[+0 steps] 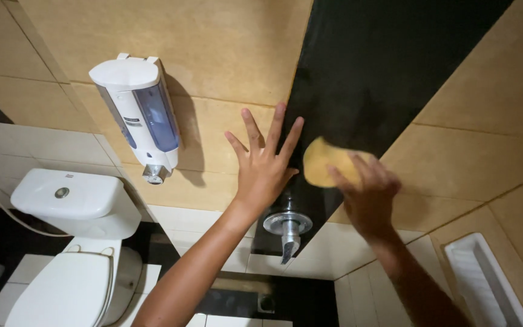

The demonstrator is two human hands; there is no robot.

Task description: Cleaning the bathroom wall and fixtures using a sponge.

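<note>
Tiled bathroom wall, glossy black vertical tile strip [358, 79] | left hand [264, 166]: splayed flat, empty, bracing at 9 o'clock | right hand [367, 194]: clasps round yellow sponge [325, 162] against strip | technique: keep firm, overlapping strokes.

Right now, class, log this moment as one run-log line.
left hand: flat on tan wall tile | right hand: presses yellow sponge on black tile strip

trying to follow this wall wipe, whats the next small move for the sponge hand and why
Probably a stroke down the black tile strip toward the tap. The right hand presses the yellow sponge on that strip above the tap, while the left hand rests flat on the wall beside it.
</note>
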